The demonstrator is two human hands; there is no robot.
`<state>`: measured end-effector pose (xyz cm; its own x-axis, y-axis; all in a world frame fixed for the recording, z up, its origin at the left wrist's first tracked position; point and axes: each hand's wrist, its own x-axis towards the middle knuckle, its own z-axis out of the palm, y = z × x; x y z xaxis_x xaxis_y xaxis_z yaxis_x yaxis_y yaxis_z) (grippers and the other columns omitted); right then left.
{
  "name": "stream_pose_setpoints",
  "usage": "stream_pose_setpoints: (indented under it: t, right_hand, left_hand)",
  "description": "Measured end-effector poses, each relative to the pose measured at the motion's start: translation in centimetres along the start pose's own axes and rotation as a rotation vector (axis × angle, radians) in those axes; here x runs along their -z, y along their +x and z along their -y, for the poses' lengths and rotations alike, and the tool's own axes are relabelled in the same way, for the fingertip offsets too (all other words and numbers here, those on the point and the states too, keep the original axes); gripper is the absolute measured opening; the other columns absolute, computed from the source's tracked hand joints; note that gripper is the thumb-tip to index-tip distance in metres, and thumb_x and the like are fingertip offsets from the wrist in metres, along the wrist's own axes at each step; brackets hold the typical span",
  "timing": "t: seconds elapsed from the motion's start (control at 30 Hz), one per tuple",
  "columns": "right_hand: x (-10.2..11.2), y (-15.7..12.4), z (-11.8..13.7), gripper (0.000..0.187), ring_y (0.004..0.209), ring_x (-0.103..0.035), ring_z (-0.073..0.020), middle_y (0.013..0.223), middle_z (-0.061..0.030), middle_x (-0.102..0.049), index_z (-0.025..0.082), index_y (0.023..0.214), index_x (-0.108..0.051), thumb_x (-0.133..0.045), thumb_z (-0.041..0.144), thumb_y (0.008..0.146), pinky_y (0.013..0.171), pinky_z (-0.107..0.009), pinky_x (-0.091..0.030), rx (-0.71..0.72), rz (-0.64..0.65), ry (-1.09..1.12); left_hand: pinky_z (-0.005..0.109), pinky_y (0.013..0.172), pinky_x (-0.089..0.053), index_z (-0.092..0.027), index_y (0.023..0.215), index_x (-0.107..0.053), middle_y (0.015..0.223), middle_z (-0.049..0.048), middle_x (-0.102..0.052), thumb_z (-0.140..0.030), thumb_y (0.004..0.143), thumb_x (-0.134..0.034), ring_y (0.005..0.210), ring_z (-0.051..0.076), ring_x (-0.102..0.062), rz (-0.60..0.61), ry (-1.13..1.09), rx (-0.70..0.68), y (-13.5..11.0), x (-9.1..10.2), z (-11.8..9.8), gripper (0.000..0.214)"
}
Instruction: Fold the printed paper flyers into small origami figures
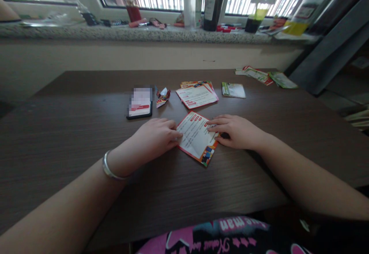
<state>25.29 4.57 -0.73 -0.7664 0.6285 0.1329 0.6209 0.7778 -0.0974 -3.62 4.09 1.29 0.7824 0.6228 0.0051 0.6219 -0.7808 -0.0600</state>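
In front of me on the table lies a square printed paper sheet (193,136), turned cornerwise, with red labels, dark text and a colourful lower corner. Its surface shows a faint crease. My left hand (157,138), a silver bangle at its wrist, is closed with thumb and fingers gripping the sheet's left corner. On the opposite side, my right hand (235,131) grips the right edge, its fingers over the top and the thumb at the border. A small folded piece of printed paper (163,97) stands just beyond my left hand.
Behind the sheet lies a pile of similar printed sheets (197,95). A phone (140,102) rests to the left. A small green-and-white stack (233,90) and loose packets (258,75) lie farther right on the brown table (72,138). Bottles (211,6) line the windowsill.
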Motion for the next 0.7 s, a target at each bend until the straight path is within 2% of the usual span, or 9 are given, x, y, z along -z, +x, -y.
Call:
stream_pose_setpoints:
  t: [0.1, 0.23, 0.43, 0.57, 0.7]
  right_hand:
    - [0.3, -0.2, -0.4, 0.038, 0.116, -0.058, -0.0247, 0.132, -0.0014, -0.06, 0.029, 0.12, -0.065, -0.062, 0.034, 0.082, 0.098, -0.044, -0.047, 0.028, 0.015, 0.05]
    - [0.6, -0.4, -0.8, 0.039, 0.114, -0.059, -0.0252, 0.128, -0.0042, -0.063, 0.026, 0.118, -0.066, -0.065, 0.04, 0.081, 0.097, -0.043, -0.047, 0.038, 0.026, 0.057]
    - [0.9, -0.5, -0.8, 0.031, 0.106, -0.062, -0.024, 0.121, -0.0037, -0.067, 0.024, 0.113, -0.068, -0.06, 0.035, 0.085, 0.091, -0.041, -0.047, 0.041, 0.064, -0.086]
    - [0.9, -0.6, -1.0, 0.029, 0.101, -0.062, -0.0225, 0.119, -0.0015, -0.068, 0.025, 0.11, -0.069, -0.057, 0.027, 0.084, 0.09, -0.039, -0.045, 0.065, 0.05, -0.175]
    - [0.7, -0.6, -1.3, 0.026, 0.096, -0.062, -0.0206, 0.115, -0.0017, -0.07, 0.025, 0.109, -0.069, -0.053, 0.026, 0.088, 0.086, -0.037, -0.044, 0.092, 0.027, -0.21]
  left_hand:
    - [0.032, 0.069, -0.043, -0.025, 0.085, -0.072, 0.084, 0.0042, -0.062, -0.036, 0.087, -0.057, 0.075, 0.018, -0.057, 0.005, -0.032, 0.016, -0.3, -0.1, 0.4, 0.019]
    - [0.032, 0.075, -0.044, -0.026, 0.09, -0.073, 0.093, 0.0048, -0.064, -0.042, 0.084, -0.062, 0.085, 0.02, -0.059, 0.052, -0.006, 0.035, -0.5, -0.2, 1.0, 0.02]
    - [0.031, 0.076, -0.043, -0.026, 0.087, -0.073, 0.089, 0.0042, -0.065, -0.037, 0.088, -0.059, 0.083, 0.019, -0.058, 0.137, 0.025, 0.055, -0.5, 0.5, 1.0, 0.018]
    - [0.032, 0.075, -0.043, -0.026, 0.097, -0.072, 0.093, 0.0053, -0.065, -0.045, 0.082, -0.066, 0.086, 0.021, -0.059, 0.115, 0.047, 0.064, -0.4, 0.3, 0.9, 0.026]
    - [0.031, 0.075, -0.043, -0.026, 0.1, -0.072, 0.099, 0.0058, -0.064, -0.042, 0.086, -0.062, 0.088, 0.02, -0.058, 0.085, 0.081, 0.058, -0.3, 0.0, 1.0, 0.024]
